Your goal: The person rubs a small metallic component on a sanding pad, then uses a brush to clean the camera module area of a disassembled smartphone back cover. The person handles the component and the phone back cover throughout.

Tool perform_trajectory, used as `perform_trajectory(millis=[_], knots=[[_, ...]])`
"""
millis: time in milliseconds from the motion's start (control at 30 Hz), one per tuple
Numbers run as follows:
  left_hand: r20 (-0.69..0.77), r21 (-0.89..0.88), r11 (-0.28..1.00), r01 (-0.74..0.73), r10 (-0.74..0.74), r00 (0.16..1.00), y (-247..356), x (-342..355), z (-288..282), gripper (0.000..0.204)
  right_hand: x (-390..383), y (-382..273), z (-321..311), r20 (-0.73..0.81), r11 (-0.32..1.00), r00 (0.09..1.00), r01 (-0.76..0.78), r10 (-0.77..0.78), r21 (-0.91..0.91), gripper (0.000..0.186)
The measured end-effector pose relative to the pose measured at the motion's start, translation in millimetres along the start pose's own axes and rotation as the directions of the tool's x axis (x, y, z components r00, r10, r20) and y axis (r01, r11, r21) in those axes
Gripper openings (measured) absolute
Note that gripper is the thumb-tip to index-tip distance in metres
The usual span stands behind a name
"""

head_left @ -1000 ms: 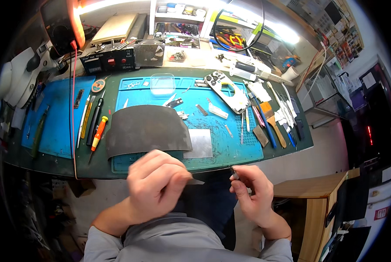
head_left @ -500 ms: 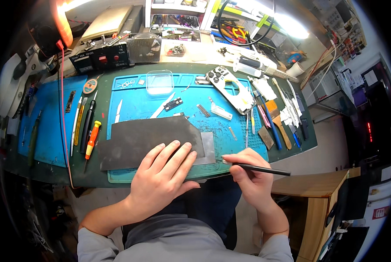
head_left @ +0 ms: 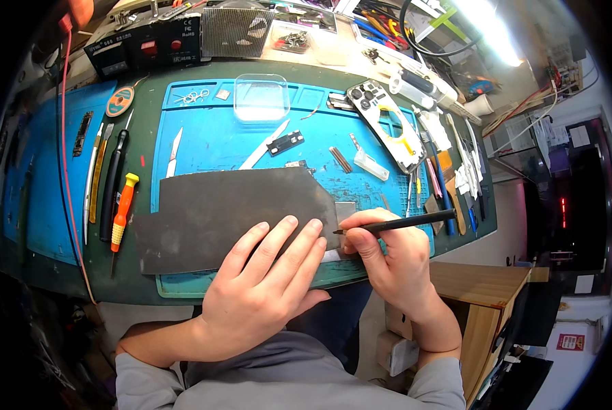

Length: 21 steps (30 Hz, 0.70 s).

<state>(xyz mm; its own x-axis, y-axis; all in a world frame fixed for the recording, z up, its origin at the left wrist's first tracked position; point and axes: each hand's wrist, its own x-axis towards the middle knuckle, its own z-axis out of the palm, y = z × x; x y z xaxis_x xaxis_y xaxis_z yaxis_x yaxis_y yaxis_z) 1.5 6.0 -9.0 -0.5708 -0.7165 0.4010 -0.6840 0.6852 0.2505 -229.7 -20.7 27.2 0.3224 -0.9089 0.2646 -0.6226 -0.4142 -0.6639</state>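
Observation:
My left hand point(head_left: 265, 287) lies flat, fingers spread, on the right end of a dark grey sheet point(head_left: 217, 212) resting on the blue work mat point(head_left: 203, 147). My right hand point(head_left: 388, 256) grips a thin black pen-like tool point(head_left: 395, 223), held nearly level. Its tip points left and touches a small silver-grey plate point(head_left: 345, 210) at the sheet's right edge. Part of that plate is hidden under my fingers.
An orange-handled screwdriver point(head_left: 122, 210), a black tool and blades lie left of the sheet. A clear plastic box point(head_left: 261, 98), small parts and a phone frame point(head_left: 384, 123) sit further back. Tweezers and tools crowd the right. Black equipment point(head_left: 145, 44) lines the back; a wooden cabinet point(head_left: 483, 294) stands at lower right.
My hands came up from my lap onto the mat. The left hand settled flat on the grey sheet. The right hand turned the black tool until its tip reached the silver plate.

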Motion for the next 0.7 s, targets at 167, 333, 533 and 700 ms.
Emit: perform_trajectory(millis=[167, 333, 533, 700], knots=[[0.006, 0.006, 1.0, 0.001, -0.001, 1.0, -0.6, -0.2, 0.6, 0.062, 0.2, 0.4, 2.4, -0.003, 1.0, 1.0, -0.01, 0.01, -0.024, 0.011], [0.006, 0.007, 1.0, -0.002, 0.002, 1.0, -0.8, 0.2, 0.5, 0.062, 2.6, -3.4, 0.8, 0.016, 0.998, 1.0, -0.008, 0.009, -0.057, 0.01], [-0.005, 0.006, 1.0, -0.002, 0.002, 1.0, -0.3, 0.0, 1.4, 0.061, 6.1, -4.5, 1.3, 0.035, 0.996, 0.999, -0.015, 0.018, -0.092, 0.012], [-0.01, 0.005, 1.0, -0.001, 0.001, 1.0, 0.0, 0.1, 1.8, 0.061, 5.7, -4.0, 1.9, 0.029, 0.994, 1.0, -0.005, 0.008, -0.109, 0.014]])
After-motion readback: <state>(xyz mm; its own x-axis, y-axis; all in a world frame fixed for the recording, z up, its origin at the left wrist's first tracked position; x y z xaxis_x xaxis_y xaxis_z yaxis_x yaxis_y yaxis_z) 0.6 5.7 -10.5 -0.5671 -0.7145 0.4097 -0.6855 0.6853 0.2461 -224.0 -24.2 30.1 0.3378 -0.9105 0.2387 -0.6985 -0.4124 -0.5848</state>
